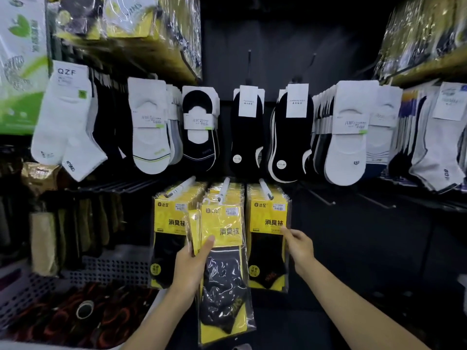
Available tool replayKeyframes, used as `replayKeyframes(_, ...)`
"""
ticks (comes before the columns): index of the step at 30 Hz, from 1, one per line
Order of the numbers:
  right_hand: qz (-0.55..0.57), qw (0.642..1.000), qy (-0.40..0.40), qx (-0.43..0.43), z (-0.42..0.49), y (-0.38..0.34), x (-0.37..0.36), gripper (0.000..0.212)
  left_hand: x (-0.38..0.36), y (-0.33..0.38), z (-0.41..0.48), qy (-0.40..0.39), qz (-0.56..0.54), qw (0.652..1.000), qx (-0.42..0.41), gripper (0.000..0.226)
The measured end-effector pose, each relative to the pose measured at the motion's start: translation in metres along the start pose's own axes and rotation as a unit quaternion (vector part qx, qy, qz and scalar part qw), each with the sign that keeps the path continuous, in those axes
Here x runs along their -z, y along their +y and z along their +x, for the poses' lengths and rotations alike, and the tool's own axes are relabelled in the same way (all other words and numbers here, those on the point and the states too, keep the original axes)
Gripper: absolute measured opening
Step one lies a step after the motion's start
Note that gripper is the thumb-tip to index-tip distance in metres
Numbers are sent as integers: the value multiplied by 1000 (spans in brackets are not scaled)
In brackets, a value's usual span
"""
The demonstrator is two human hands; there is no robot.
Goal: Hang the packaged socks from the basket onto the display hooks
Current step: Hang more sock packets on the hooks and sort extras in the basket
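At the lower row of the sock wall, three white display hooks carry flat packs, each a yellow card behind glossy clear film. Left hand grips the held sock pack by its left edge, thumb across the front and fingers curled behind. The film is crinkled and shiny over a black ankle sock. The pack's small white hanger sits at the tip of the middle hook; cannot tell if it is threaded on. Right hand has its fingertips at the right edge of the right stack; pinching or only touching, cannot tell. Left stack hangs square. Perforated plastic basket at lower left holds dark wrapped packs and a tape roll.
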State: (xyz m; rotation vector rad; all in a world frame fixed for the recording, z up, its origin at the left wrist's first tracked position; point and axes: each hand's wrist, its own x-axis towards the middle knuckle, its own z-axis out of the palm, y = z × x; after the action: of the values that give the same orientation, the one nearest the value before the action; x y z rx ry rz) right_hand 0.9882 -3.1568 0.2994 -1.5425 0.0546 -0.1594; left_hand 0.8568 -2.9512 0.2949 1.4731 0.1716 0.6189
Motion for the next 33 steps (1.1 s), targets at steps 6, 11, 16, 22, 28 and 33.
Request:
replayKeyframes(6, 25, 999, 7, 22, -30, 16, 11, 24, -6, -4, -8, -11, -10, 1000, 12, 14)
replayKeyframes(11, 30, 988, -146, 41, -65, 2, 2, 24, -26, -2, -18, -28, -5, 999, 27, 26)
replayKeyframes(16, 103, 981, -158, 40, -76, -8, 11, 18, -38, 6, -23, -51, -3, 998, 40, 50)
replayKeyframes(22, 99, 991, -81, 47, -64, -16, 34, 14, -25, 14, -10, -31, 54, 998, 16, 26)
replayKeyframes(28, 71, 990, -64, 101, -44, -42, 32, 11, -12, 22, 4, -21, 72, 997, -27, 26)
replayKeyframes(33, 38, 987, -100, 123, -32, -51, 14, 12, -9, 21, 11, -13, 93, 995, -23, 47)
